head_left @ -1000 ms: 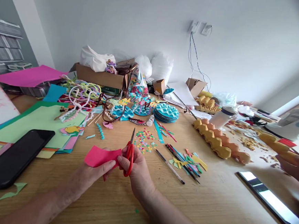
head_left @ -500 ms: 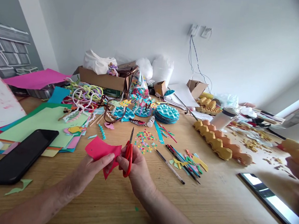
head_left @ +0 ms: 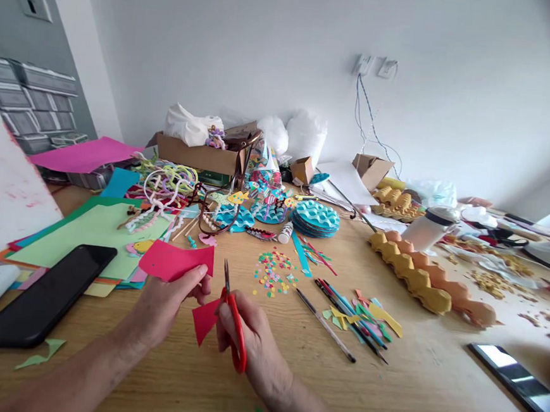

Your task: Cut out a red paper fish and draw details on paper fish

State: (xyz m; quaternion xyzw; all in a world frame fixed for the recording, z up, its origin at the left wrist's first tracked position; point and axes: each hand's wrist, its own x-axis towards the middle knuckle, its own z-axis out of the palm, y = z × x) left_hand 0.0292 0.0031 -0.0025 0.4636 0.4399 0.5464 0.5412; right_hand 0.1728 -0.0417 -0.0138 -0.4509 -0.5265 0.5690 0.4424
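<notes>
We grip a red paper sheet [head_left: 173,259] in our left hand [head_left: 172,296], the thumb laid over its right end and the fingers [head_left: 206,287] curled beneath; most of the sheet spreads toward nine and ten o'clock from the thumb tip. Our right hand [head_left: 250,337] is wrapped around the red-handled scissors [head_left: 236,323], blades pointing to twelve o'clock, away from us. Between that hand's thumb and fingers we also pinch a small red paper piece [head_left: 204,321]; it hangs toward eight o'clock from the thumb, just beside the left fingertips, and we cannot tell whether it touches them.

With the scissors as clock centre, we have round paper confetti [head_left: 274,276] between one and two on the wooden bench [head_left: 185,383]. A pen [head_left: 325,326] lies at three, with coloured pencils [head_left: 350,306] and paper scraps [head_left: 385,317] just past it. At nine is a black smartphone [head_left: 43,299], overlapping the stack of coloured paper [head_left: 82,235] at ten. Farther out we see tangled pipe cleaners [head_left: 177,174] at eleven, blue egg-carton discs [head_left: 315,217] between one and two, egg-carton strips [head_left: 407,273] between two and three, and a white bottle [head_left: 425,230] behind those at two.
</notes>
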